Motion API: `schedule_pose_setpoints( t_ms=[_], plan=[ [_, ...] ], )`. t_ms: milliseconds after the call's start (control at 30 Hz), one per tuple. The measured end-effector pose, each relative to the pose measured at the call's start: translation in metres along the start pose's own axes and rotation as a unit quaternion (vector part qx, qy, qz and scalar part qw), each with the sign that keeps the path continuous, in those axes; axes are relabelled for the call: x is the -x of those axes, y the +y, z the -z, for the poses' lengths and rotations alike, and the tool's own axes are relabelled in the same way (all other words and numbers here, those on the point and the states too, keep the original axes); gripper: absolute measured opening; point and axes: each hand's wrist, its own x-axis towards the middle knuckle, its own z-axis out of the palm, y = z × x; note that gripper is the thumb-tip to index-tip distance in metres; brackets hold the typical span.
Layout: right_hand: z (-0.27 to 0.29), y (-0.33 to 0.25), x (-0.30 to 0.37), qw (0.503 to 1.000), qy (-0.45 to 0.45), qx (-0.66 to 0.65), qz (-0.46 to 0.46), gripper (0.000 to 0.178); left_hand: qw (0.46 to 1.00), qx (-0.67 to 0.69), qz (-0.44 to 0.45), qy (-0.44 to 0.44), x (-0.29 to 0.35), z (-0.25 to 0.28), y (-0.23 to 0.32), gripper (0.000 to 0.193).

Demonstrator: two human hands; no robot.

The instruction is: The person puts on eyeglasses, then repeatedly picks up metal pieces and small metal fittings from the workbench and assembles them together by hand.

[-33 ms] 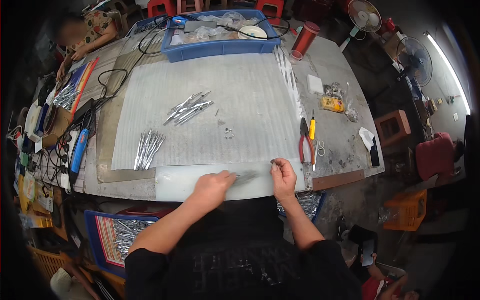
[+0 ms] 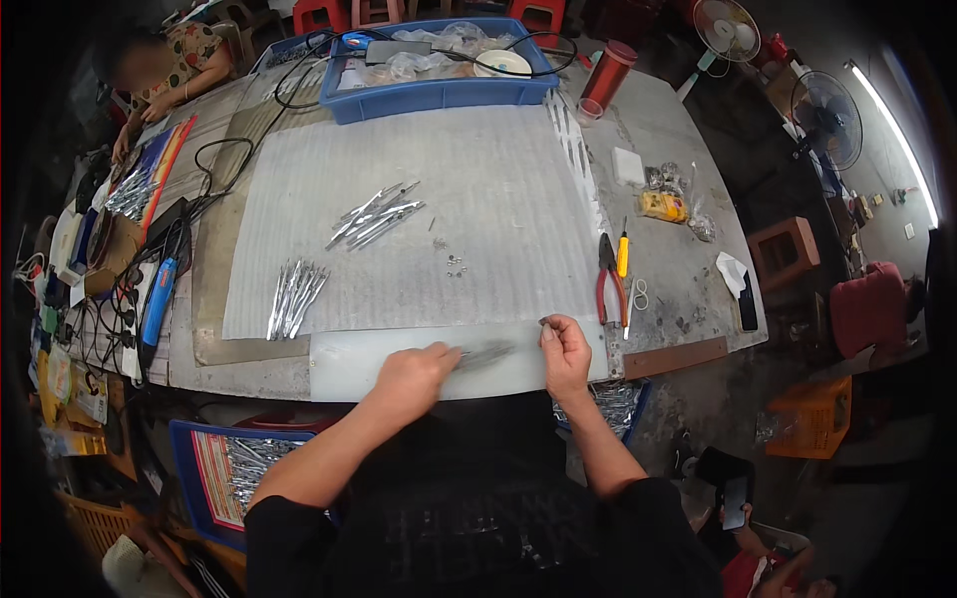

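Observation:
At the table's near edge, my left hand (image 2: 411, 381) is closed on a slender metal piece (image 2: 485, 354), grey and smeared by motion, that points to the right. Across from it, my right hand (image 2: 566, 359) pinches thumb and forefinger together around something small and dark, too small to name. Both hands are over a pale smooth board (image 2: 344, 364). On the white foam sheet (image 2: 498, 189) beyond lie a loose pile of slim silver metal pieces (image 2: 376, 216), a tidier bundle of similar silver pieces (image 2: 297, 299) and several tiny round parts (image 2: 456, 267).
Red-handled pliers (image 2: 610, 279) and a yellow screwdriver (image 2: 623, 254) lie right of the sheet. A blue tray (image 2: 439, 98) stands at the back. Blue bins of silver pieces (image 2: 254, 473) sit below the table. A co-worker (image 2: 189, 60) is at the far left.
My left hand has shifted slightly to the left, and the blurred metal piece with it. My right hand stays almost where it was.

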Motion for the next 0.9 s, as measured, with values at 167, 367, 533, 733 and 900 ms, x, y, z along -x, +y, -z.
schedule_pose_setpoints(
  t_ms=[167, 367, 533, 733, 900],
  plan=[
    [-0.002, 0.0, -0.002, 0.999, 0.01, -0.033, 0.001, 0.011, 0.998, -0.043, 0.036, -0.011, 0.024, 0.02, -0.006, 0.03],
    [-0.002, -0.003, -0.002, 1.0, 0.003, -0.02, -0.003, 0.012, 0.995, 0.059, 0.048, 0.064, 0.002, 0.001, 0.009, 0.025],
    [0.0, -0.007, -0.001, 0.998, 0.007, -0.058, -0.027, 0.012, 1.0, 0.02, -0.01, 0.019, -0.024, -0.023, 0.025, 0.032],
    [0.0, -0.007, -0.002, 0.996, 0.012, -0.075, -0.041, 0.012, 0.999, -0.028, 0.033, -0.019, 0.016, 0.01, 0.009, 0.026],
    [0.0, -0.007, -0.001, 0.996, 0.004, -0.085, -0.038, 0.012, 0.996, 0.037, 0.083, 0.025, 0.027, 0.018, -0.001, 0.021]
  ],
)
